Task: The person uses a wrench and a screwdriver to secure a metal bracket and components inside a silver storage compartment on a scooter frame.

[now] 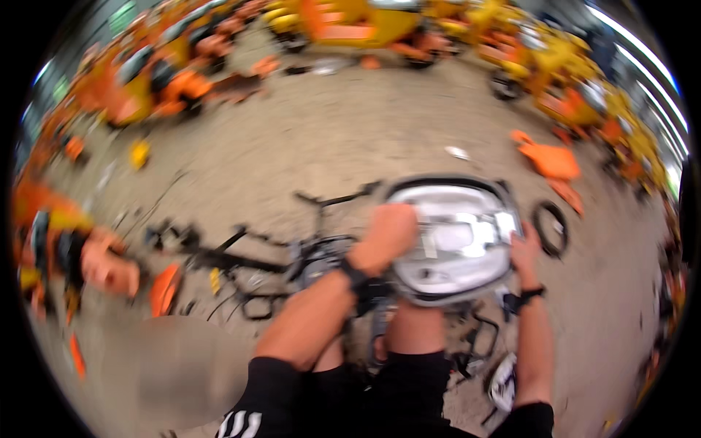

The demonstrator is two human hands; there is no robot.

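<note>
A rounded, shallow shell (467, 274) with a shiny silver-white inner face and a dark rim is tilted up above my knees. It looks like a lamp housing, but blur hides the details. My right hand (523, 252) grips its right edge, with the fingers partly behind the rim. Over its left side my left hand (391, 232) is closed in a fist, and whatever is inside the fist is hidden. Both wrists carry dark bands. Just beyond my knees lies a dark metal frame (241, 259) with bars and brackets, partly covered by my left arm.
A black ring-shaped tyre or hose (551, 228) and orange panels (549, 159) lie to the right. A white-and-black part (502, 383) is beside my right forearm. An orange piece (166, 290) rests on the left. Yellow and orange scooters (358, 25) line the far side.
</note>
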